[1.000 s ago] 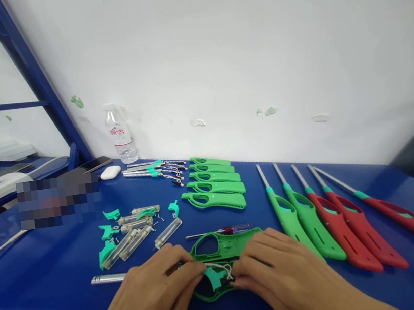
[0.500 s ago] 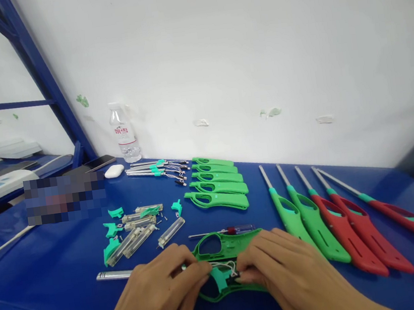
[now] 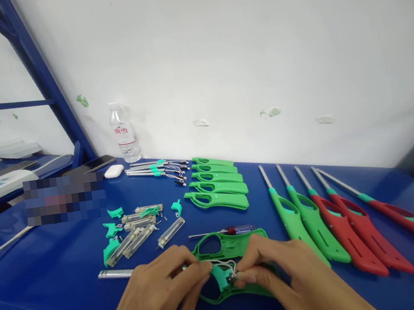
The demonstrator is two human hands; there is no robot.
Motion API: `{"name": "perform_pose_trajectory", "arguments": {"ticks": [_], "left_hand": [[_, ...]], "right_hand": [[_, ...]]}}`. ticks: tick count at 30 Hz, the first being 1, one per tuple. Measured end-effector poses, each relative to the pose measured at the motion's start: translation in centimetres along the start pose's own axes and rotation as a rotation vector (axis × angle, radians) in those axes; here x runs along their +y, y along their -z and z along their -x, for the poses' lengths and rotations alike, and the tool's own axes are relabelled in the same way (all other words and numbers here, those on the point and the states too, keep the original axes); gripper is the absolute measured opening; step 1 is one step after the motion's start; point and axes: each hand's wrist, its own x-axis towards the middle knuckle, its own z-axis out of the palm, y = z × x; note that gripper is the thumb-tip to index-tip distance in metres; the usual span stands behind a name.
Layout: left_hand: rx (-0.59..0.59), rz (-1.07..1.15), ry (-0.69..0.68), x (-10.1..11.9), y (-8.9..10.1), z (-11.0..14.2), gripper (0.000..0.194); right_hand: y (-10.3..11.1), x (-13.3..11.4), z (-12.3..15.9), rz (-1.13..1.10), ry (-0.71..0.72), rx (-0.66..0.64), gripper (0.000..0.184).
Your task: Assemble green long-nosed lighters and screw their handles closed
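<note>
My left hand (image 3: pixel 160 293) is closed over the front of a green lighter shell half (image 3: pixel 218 298), around a silver lighter tube (image 3: pixel 114 274) that sticks out to the left. Its fingertips touch the white wires by a teal trigger (image 3: pixel 220 277), which sits in that shell half. Thumb and forefinger of my right hand (image 3: pixel 279 272) pinch a small black igniter (image 3: pixel 231 278) at the wires' end, just right of the trigger. Behind both hands lies the other green shell half (image 3: pixel 226 246), inner side up. My fingers hide part of the igniter.
A screwdriver (image 3: pixel 236 230) lies behind the shells. To the left are clear fuel tanks (image 3: pixel 138 240) and teal triggers (image 3: pixel 111 249). Wired tubes (image 3: pixel 144 172) and green shells (image 3: pixel 221 201) lie at the back. Red and green lighters (image 3: pixel 338 224) lie right; a bottle (image 3: pixel 125 135) stands by the wall.
My right hand has shifted slightly and its fingers have re-gripped at the igniter, uncovering more of the rear shell half. The tube has slid a little to the right. My left hand stays nearly still.
</note>
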Motion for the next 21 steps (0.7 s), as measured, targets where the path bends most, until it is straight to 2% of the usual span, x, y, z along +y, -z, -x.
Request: {"name": "perform_pose_trajectory", "arguments": {"ticks": [4,16,21], "left_hand": [[-0.024,-0.007,0.0,-0.14,-0.05,0.05,0.03],[0.003,-0.04,-0.038,0.29,0.44,-0.23,0.031],[-0.005,-0.026,-0.047,-0.24,0.45,0.1,0.035]], "right_hand": [[0.05,0.07,0.0,-0.057,-0.059,-0.014,0.02],[-0.4,0.51,0.22,-0.346,-0.236,-0.067,0.014],[-0.4,0.32,-0.13,-0.278,-0.241,-0.062,0.014]]}}
